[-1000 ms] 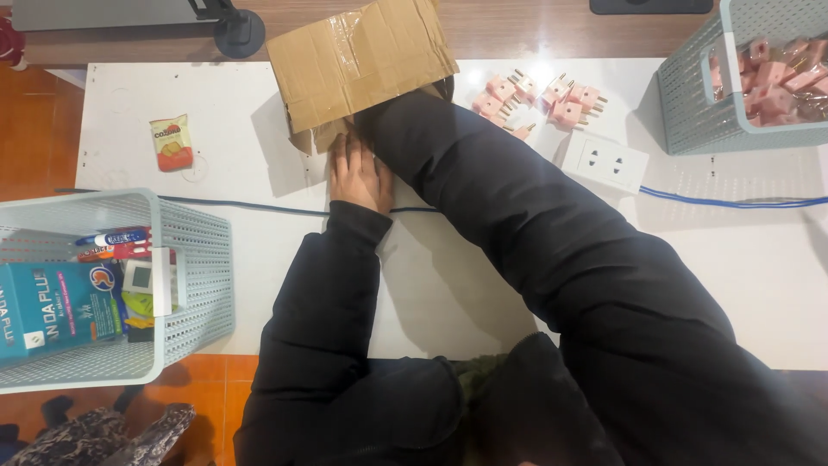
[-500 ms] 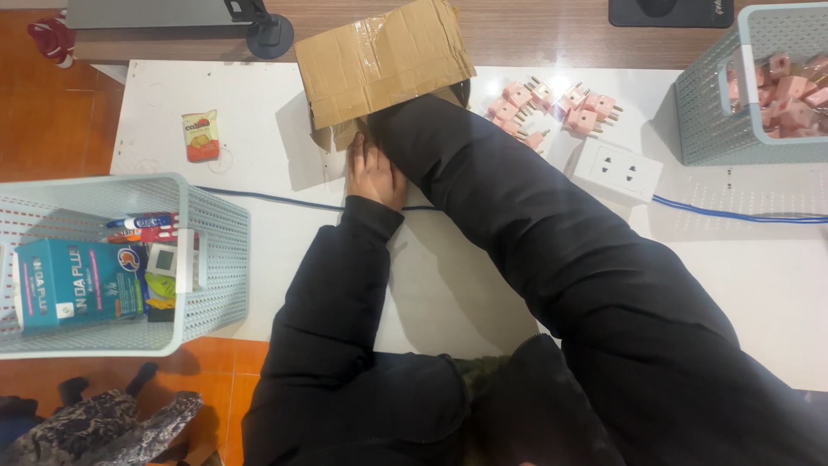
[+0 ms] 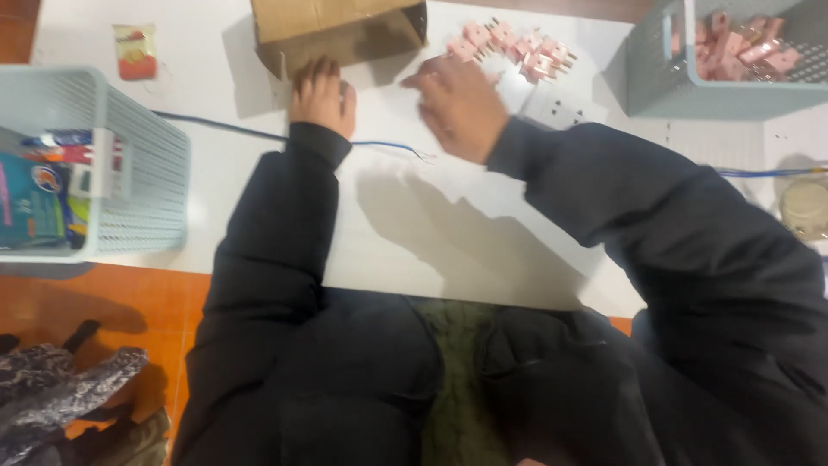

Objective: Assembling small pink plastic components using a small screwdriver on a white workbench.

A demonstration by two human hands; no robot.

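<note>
My left hand (image 3: 321, 95) lies flat on the white table (image 3: 448, 242), fingers spread, its fingertips touching the lower edge of a brown cardboard box (image 3: 336, 30) that lies on its side. My right hand (image 3: 457, 103) hovers just right of the box mouth, blurred by motion, with fingers curled toward the left. Whether it holds anything is unclear. A thin blue wire (image 3: 250, 131) runs under my left wrist and ends in a bare tip between the hands. A heap of small pink plugs (image 3: 517, 50) lies just beyond my right hand.
A white socket plate (image 3: 565, 110) lies by the plugs. A grey-blue basket (image 3: 690, 91) at the back right holds more pink plugs. Another basket (image 3: 138, 164) with coloured packages overhangs the left edge. A small red packet (image 3: 135, 52) lies far left, a round jar (image 3: 806, 207) far right.
My right arm has come out of the cardboard box and the hand now hangs over the table beside it. The left hand has stayed by the box. The camera has shifted closer.
</note>
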